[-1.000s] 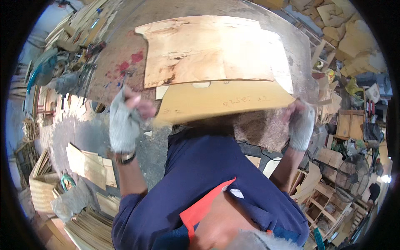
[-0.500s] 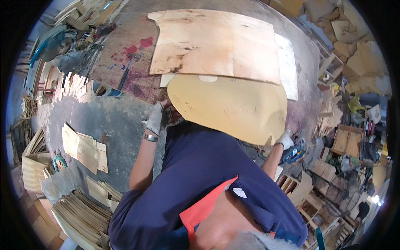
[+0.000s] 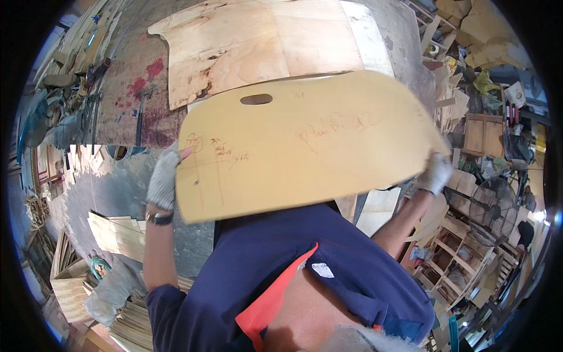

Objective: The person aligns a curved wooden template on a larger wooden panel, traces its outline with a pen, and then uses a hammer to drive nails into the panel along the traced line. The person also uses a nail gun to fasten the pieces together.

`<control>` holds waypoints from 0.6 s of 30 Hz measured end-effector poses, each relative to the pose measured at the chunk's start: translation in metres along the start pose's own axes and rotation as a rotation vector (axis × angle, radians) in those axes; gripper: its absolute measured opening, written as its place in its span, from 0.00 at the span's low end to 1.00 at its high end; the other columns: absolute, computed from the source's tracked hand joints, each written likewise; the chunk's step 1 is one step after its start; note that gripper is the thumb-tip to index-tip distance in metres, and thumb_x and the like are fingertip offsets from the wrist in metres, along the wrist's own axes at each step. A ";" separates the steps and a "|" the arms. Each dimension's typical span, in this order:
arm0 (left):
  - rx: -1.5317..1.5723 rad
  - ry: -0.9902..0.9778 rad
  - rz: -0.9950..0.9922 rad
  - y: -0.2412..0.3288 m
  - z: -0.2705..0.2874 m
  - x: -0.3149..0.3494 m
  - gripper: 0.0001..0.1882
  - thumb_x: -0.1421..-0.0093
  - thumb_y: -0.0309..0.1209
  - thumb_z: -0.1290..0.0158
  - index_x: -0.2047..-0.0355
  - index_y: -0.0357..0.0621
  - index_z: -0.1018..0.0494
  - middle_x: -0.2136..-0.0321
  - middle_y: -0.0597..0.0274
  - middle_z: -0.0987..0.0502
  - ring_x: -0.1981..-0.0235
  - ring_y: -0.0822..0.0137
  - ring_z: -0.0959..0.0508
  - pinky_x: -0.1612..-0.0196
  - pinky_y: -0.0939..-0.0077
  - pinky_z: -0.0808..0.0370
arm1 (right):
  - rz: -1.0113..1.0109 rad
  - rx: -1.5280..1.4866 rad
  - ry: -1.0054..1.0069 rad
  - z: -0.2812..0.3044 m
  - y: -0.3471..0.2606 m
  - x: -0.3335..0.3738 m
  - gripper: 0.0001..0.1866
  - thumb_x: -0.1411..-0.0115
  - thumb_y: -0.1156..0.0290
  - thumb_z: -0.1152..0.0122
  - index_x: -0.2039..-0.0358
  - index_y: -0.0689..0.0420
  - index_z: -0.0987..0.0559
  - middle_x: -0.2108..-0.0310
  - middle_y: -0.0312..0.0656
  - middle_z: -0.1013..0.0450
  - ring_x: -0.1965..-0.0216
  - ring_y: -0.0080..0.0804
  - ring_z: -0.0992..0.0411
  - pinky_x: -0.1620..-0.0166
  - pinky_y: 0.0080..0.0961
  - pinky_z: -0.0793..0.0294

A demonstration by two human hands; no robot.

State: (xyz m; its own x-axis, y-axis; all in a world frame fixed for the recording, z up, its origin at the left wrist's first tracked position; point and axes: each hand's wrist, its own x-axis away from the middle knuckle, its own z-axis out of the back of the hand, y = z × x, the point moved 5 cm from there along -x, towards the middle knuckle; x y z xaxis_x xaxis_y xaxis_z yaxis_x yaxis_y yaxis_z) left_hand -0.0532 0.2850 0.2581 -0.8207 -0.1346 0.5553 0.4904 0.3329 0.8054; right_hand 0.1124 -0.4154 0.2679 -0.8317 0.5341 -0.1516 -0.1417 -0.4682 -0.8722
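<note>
The fingers of my left hand (image 3: 165,179) and right hand (image 3: 437,173) hold the tan panel (image 3: 299,155) at opposite ends, which I should support evenly to avoid twisting.

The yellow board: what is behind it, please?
Behind the yellow board, a pale plywood sheet shows past its upper edge, dark blue clothing past its lower; what it covers cannot be seen.
</note>
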 end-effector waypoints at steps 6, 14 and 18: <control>-0.155 0.125 -0.306 0.126 -0.005 0.069 0.27 0.34 0.34 0.46 0.39 0.32 0.32 0.49 0.56 0.21 0.54 0.70 0.21 0.52 0.75 0.25 | 0.193 -0.251 0.059 0.028 -0.156 -0.037 0.07 0.37 0.75 0.35 0.65 0.67 0.18 0.70 0.40 0.22 0.71 0.24 0.26 0.65 0.21 0.24; -0.203 0.383 -0.518 0.108 0.080 -0.115 0.11 0.37 0.28 0.41 0.57 0.33 0.24 0.61 0.60 0.18 0.62 0.74 0.22 0.57 0.77 0.25 | 0.083 -0.531 -0.105 -0.232 -0.084 -0.097 0.13 0.42 0.71 0.35 0.60 0.65 0.20 0.65 0.41 0.21 0.67 0.32 0.23 0.66 0.30 0.23; -0.182 0.510 -0.583 0.056 0.126 -0.222 0.08 0.39 0.23 0.40 0.60 0.35 0.24 0.65 0.61 0.17 0.69 0.73 0.21 0.63 0.76 0.24 | -0.354 -0.614 -0.185 -0.366 0.022 -0.085 0.15 0.44 0.66 0.31 0.62 0.64 0.19 0.67 0.43 0.22 0.72 0.35 0.24 0.76 0.34 0.26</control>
State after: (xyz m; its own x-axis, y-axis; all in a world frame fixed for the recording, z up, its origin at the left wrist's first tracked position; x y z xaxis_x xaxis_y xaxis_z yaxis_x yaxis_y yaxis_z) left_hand 0.1199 0.4517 0.1540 -0.7460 -0.6655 0.0249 0.0997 -0.0746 0.9922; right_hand 0.3765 -0.2132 0.0917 -0.8767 0.4270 0.2215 -0.1376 0.2185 -0.9661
